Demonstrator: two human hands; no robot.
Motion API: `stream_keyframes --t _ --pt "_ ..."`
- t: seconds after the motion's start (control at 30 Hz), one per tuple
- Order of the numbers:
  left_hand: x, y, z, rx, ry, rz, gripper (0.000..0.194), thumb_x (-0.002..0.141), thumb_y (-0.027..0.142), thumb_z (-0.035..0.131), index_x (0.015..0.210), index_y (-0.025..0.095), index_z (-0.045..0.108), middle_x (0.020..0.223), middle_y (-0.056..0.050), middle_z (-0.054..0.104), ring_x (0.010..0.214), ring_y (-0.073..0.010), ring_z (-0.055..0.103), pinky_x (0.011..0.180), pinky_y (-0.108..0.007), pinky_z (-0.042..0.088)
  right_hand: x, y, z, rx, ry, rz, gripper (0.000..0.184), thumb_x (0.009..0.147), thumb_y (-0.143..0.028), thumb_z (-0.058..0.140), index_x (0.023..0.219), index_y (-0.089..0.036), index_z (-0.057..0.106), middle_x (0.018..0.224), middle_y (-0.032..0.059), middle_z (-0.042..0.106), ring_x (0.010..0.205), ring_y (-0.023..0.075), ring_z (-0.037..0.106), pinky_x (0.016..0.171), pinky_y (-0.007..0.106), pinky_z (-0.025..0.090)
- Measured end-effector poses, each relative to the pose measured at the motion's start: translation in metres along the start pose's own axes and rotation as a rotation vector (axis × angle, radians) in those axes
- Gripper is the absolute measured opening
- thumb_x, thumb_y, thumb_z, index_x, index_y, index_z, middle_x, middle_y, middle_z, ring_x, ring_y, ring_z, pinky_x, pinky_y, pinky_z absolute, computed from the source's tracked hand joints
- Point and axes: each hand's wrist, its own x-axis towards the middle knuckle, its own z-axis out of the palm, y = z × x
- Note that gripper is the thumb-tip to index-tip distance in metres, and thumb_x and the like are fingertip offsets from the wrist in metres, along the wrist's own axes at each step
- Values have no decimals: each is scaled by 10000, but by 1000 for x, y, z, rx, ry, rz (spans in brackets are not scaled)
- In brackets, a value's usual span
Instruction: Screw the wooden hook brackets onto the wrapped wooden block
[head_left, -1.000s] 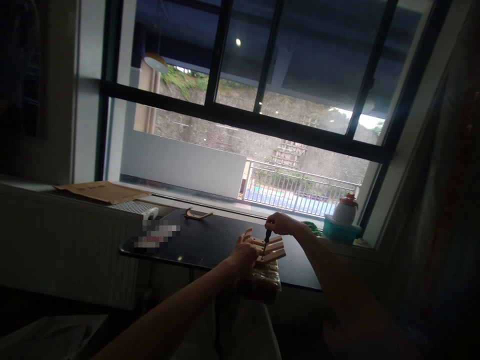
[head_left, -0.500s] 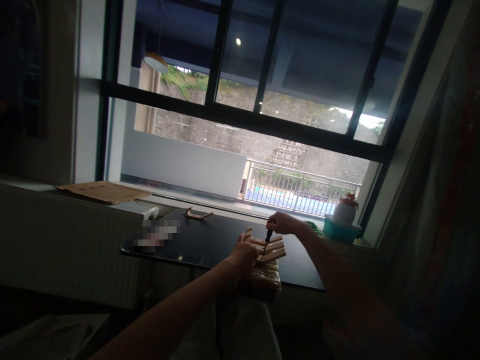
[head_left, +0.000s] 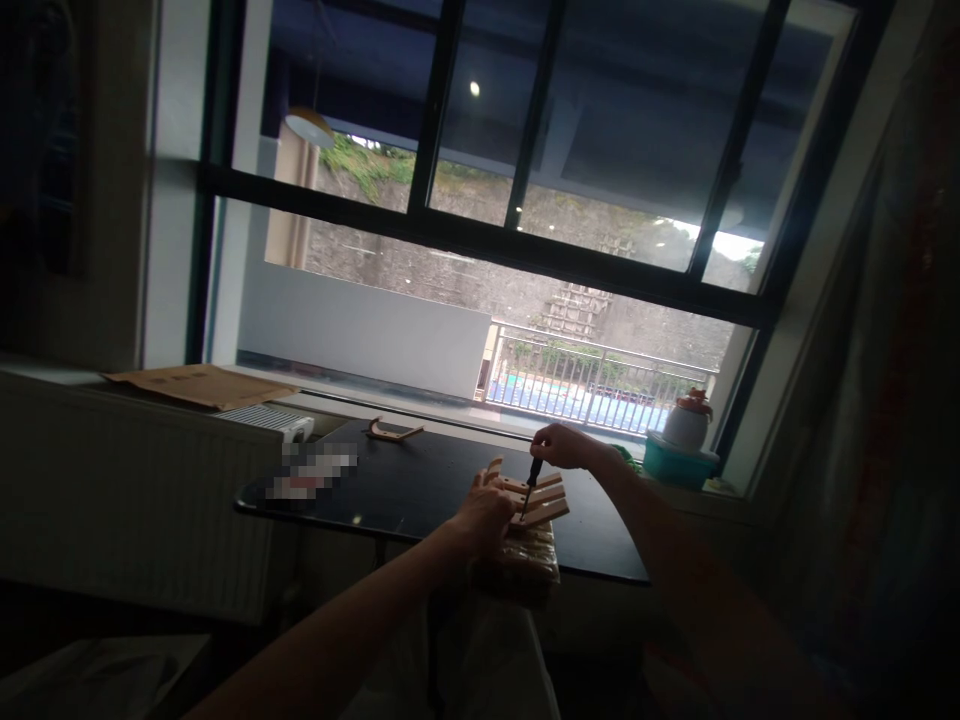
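A screwdriver (head_left: 534,474) with a dark handle stands nearly upright in my right hand (head_left: 561,446), fingers closed round the top of its handle. Its tip meets a slatted wooden piece (head_left: 546,509), pale with several parallel slats and small dark holes. My left hand (head_left: 486,512) grips this wooden piece from the left side, fingers bent over its edge. Underneath lies a block wrapped in shiny clear plastic (head_left: 529,557), at the front edge of the black table (head_left: 420,490). What the screwdriver tip sits in is too small to make out.
A curved wooden part (head_left: 394,432) lies at the back of the table. A brown envelope (head_left: 202,385) rests on the sill at left. At right on the sill, a white jug (head_left: 685,422) stands over a teal box (head_left: 679,462). A window rises behind the table.
The whole view has shifted slightly. Both hands, the screwdriver and the wooden piece keep nearly the same places relative to each other.
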Motion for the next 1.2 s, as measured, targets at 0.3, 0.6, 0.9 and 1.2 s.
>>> stream_keyframes --t 0.3,0.6,0.9,1.2 --pt "0 0 0 -17 26 7 379 803 322 571 1163 237 656 1240 -115 614 1256 -348 425 1090 -542 181 4 -2 6 -2 -1 30 271 932 -362 541 1088 -151 611 1071 54 634 903 185 627 787 374 530" --pt "1 -3 4 -23 41 17 374 798 303 586 1161 257 659 1220 -100 631 1245 -351 436 1074 -566 196 2 -2 1 16 -48 35 262 932 -356 545 1075 -147 611 1039 52 640 862 168 632 755 356 537" --pt "-2 3 -1 -29 50 -1 321 821 257 542 1110 247 682 1208 -94 640 1238 -329 450 1078 -551 214 2 -4 6 22 -33 60 269 935 -367 535 1076 -151 612 1046 51 639 874 174 630 766 361 535" --pt "-2 0 1 -31 29 12 383 811 294 566 1183 249 644 1260 -103 607 1266 -329 419 1082 -537 209 2 -2 1 41 -31 22 260 934 -356 542 1067 -144 611 1019 50 644 846 162 633 746 351 538"
